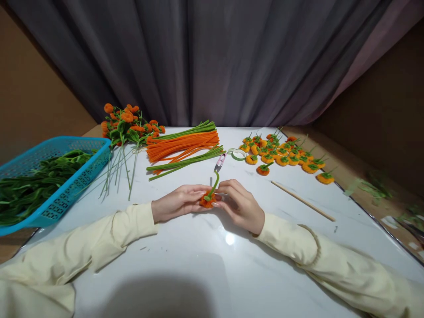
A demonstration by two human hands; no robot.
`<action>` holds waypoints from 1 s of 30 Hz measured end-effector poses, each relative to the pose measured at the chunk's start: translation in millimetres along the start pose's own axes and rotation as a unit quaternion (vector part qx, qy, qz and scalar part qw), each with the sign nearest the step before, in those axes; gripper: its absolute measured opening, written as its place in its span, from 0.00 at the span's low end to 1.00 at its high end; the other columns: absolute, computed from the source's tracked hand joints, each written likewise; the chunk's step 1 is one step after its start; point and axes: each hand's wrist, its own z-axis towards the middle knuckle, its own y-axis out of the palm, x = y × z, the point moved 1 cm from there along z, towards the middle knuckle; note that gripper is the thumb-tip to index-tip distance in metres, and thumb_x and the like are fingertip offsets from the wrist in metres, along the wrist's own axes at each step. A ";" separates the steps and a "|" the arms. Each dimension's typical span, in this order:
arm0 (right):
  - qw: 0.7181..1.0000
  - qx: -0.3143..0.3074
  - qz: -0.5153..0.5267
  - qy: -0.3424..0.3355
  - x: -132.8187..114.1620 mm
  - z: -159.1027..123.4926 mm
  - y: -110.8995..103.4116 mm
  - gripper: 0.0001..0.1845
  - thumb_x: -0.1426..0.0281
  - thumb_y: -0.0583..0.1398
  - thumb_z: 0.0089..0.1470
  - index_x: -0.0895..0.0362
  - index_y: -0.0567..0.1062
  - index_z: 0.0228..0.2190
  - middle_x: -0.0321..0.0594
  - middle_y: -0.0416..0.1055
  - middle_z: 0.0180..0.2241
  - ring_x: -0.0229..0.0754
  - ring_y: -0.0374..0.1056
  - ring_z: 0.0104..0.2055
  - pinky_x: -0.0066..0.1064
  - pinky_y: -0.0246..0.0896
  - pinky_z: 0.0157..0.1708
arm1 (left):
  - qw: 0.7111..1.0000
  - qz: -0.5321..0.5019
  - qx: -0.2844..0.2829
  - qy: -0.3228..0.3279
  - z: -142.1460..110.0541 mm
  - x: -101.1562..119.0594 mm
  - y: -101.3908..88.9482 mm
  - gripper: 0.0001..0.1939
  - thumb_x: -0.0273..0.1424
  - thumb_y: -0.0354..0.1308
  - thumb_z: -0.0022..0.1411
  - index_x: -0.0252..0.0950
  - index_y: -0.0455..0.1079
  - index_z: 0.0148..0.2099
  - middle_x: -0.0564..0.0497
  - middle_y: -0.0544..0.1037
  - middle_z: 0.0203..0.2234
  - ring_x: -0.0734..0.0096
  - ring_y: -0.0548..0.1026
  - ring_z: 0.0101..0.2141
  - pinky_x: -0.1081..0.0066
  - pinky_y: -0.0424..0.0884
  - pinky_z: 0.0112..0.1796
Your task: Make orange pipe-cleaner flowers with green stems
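An orange pipe-cleaner flower (206, 203) with a green stem (215, 182) curving up from its green base is between my hands, above the middle of the table. My left hand (179, 202) grips the flower from the left, thumb on top and fingers beneath. On the other side my right hand (240, 205) has its fingertips closed on the flower's right edge and near the stem's foot. Just beyond the stem lie pink-handled snips (220, 162). A roll of green tape (239, 154) rests to their right.
Orange pipe cleaners (182, 145) and green pipe cleaners (188, 163) lie at the back. Stemmed orange flowers (127, 117) are heaped back left, beside a blue basket (77, 179) of green leaves (43, 185). Several flower heads (283, 159) and a wooden stick (303, 201) occupy the right side.
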 end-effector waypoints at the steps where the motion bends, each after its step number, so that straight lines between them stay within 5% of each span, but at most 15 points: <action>1: 1.000 -0.002 -0.002 -0.007 0.5 -0.5 0.3 0.06 0.72 0.55 0.57 0.58 0.67 0.39 0.47 0.68 0.36 0.43 0.63 0.38 0.36 0.64 0.35 | 1.000 -0.003 -0.001 -0.003 0.1 -0.3 -0.1 0.14 0.24 0.58 0.58 0.30 0.69 0.48 0.41 0.77 0.42 0.67 0.76 0.42 0.67 0.66 0.49; 7: 1.000 0.003 -0.016 -0.024 -0.8 -1.6 1.1 0.06 0.73 0.55 0.58 0.59 0.67 0.39 0.47 0.68 0.36 0.43 0.63 0.37 0.34 0.63 0.35 | 0.999 -0.015 -0.024 -0.019 0.4 -1.2 0.5 0.16 0.21 0.61 0.54 0.29 0.69 0.46 0.42 0.77 0.41 0.68 0.76 0.42 0.72 0.68 0.46; 17: 0.997 -0.005 -0.027 -0.068 -1.1 -1.4 3.6 0.08 0.76 0.49 0.61 0.58 0.67 0.37 0.45 0.70 0.32 0.41 0.62 0.32 0.33 0.62 0.31 | 0.999 0.015 -0.021 -0.034 -0.8 -3.1 2.2 0.18 0.25 0.60 0.56 0.27 0.66 0.49 0.38 0.77 0.41 0.62 0.75 0.45 0.63 0.64 0.52; 24: 0.997 -0.009 -0.038 -0.063 -1.1 -0.4 0.7 0.08 0.74 0.49 0.60 0.59 0.67 0.38 0.47 0.70 0.34 0.42 0.63 0.34 0.34 0.62 0.32 | 0.999 0.034 -0.013 -0.019 -0.1 2.3 4.4 0.14 0.26 0.55 0.59 0.28 0.70 0.47 0.38 0.78 0.38 0.59 0.76 0.41 0.63 0.72 0.42; 30: 0.997 -0.015 -0.074 -0.019 -6.0 2.3 1.9 0.09 0.65 0.56 0.58 0.58 0.68 0.33 0.45 0.70 0.32 0.42 0.64 0.32 0.33 0.62 0.31 | 0.990 0.133 0.038 0.021 0.8 -5.6 10.3 0.13 0.34 0.58 0.58 0.29 0.72 0.42 0.43 0.78 0.37 0.69 0.77 0.31 0.71 0.74 0.34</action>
